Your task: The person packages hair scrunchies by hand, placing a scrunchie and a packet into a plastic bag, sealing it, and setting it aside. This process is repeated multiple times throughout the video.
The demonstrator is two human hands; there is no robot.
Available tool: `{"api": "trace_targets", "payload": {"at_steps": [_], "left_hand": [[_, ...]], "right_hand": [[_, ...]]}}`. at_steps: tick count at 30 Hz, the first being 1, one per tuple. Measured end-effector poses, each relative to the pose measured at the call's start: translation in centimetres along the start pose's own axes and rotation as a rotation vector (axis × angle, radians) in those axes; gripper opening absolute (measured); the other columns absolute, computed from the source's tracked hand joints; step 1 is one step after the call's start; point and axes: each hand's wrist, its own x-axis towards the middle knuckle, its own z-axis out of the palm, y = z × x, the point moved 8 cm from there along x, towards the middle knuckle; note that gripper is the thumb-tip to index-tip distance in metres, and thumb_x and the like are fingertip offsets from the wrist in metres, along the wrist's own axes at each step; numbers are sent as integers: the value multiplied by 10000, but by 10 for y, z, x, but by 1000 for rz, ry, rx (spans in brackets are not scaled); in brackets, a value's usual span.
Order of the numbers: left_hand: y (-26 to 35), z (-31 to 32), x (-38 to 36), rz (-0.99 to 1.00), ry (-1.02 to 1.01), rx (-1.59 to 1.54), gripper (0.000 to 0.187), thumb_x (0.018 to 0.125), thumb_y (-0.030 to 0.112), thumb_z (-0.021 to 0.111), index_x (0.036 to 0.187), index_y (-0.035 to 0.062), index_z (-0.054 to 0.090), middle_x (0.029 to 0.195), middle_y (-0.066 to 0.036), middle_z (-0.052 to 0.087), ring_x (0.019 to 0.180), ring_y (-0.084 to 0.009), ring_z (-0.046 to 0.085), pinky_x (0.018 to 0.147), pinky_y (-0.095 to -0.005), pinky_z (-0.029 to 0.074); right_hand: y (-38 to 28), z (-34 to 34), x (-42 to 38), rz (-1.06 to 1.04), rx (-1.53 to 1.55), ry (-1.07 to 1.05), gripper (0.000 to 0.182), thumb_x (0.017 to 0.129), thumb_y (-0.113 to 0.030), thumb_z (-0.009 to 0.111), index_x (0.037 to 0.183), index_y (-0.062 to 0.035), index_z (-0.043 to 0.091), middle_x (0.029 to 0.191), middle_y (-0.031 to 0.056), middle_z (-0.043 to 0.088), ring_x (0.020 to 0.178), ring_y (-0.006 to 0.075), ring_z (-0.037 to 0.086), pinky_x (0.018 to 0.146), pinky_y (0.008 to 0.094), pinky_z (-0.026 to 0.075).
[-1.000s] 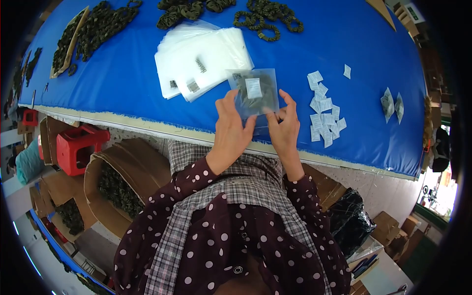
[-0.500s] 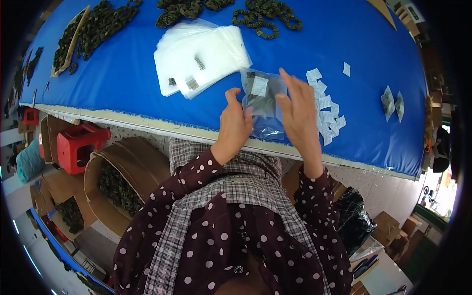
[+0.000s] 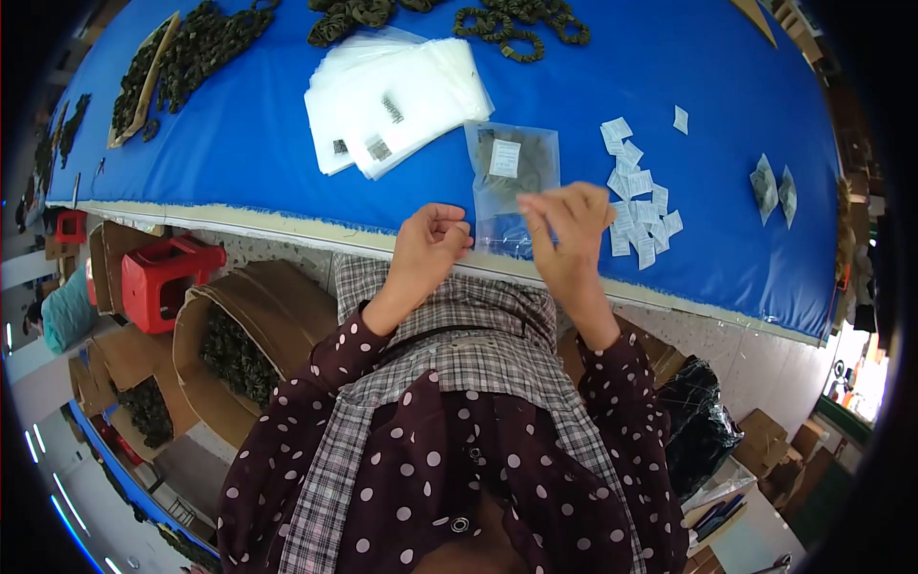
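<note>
A clear plastic bag [image 3: 521,196] lies near the table's front edge, with a dark green fabric item and a small white printed slip [image 3: 504,159] showing in it. Its transparent flap points toward me. My left hand [image 3: 428,247] is left of the flap, fingers curled and thumb pressed in. Over the bag's lower right side, my right hand [image 3: 571,228] has thumb and forefinger closed together. Whatever is between the fingers of either hand, if anything, is too small to make out.
A stack of plastic bags [image 3: 406,100] lies behind on the left. White slips [image 3: 634,191] are scattered to the right, with two filled bags [image 3: 765,191] beyond. Dark green scrunchies [image 3: 521,29] sit at the back. Below the edge are a red stool [image 3: 167,277] and cardboard boxes [image 3: 277,301].
Both hands have come off the bag's sides and moved down toward me. Their fingers have gone from spread to curled. The bag now lies more fully in view.
</note>
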Motion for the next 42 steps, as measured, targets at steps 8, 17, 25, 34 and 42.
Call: {"api": "trace_targets", "payload": {"at_steps": [8,17,25,34,42], "left_hand": [[-7,2,4,76,14,54,128,946,-9,610,1027,-80,680,867,-105,707,715,-118,651,679,-216,558],[-2,6,-2,26,126,-76,104,904,-24,648,983,-86,677,771,-104,688,597,-116,602,602,-196,522],[-7,7,-5,-43,57,-182,139,897,-43,651,1035,-45,659,863,-105,681,611,-131,598,605,-223,519],[46,25,-25,1002,13,840,217,821,-74,625,1006,39,632,1060,-71,626,915,-237,593,810,-342,489],[59,30,-13,1212,-6,881,198,804,-63,628,962,57,617,1061,-60,635,1020,-263,567,903,-361,457]], "right_hand": [[-32,36,-29,-42,58,76,111,804,-76,743,885,-131,690,847,-28,575,886,192,464,843,384,289],[-16,46,-40,-2,347,103,205,701,-22,714,847,-114,603,835,10,562,773,205,467,708,311,369],[206,-260,-207,1050,255,295,115,967,-165,623,908,-75,663,808,34,654,747,130,636,675,253,485],[92,-95,-95,178,42,-1,225,869,9,697,1088,-40,710,1102,67,704,978,224,652,848,316,514],[74,0,-38,-55,338,-260,145,889,18,684,1023,-36,684,1228,72,636,862,175,637,800,290,532]]}}
